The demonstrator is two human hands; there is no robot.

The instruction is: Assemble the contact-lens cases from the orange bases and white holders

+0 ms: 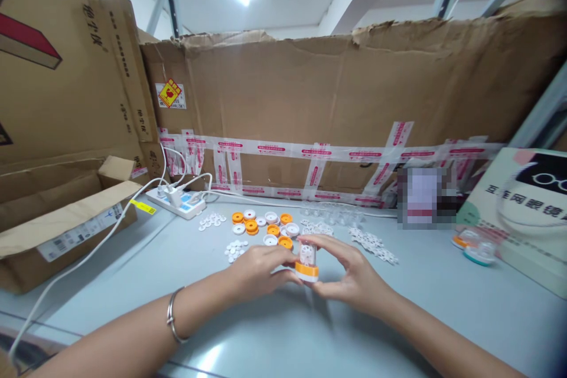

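Between both hands is a small clear container [307,255] with an orange ring and white base, white pieces showing inside it. My left hand [261,266] pinches its left side near the orange ring. On the right, my right hand [345,269] grips it with fingers at the top and thumb by the base. Just beyond lie orange caps [251,227] and white caps [292,229]. Small white discs [235,250] are piled left of them, and white perforated pieces [373,244] are spread to the right. Clear cups [332,212] stand behind.
A power strip [177,201] with white cables sits at the back left, beside an open cardboard box [66,218]. Large cardboard [283,94] walls off the back. At right are finished-looking containers [479,253] and a printed box [522,212].
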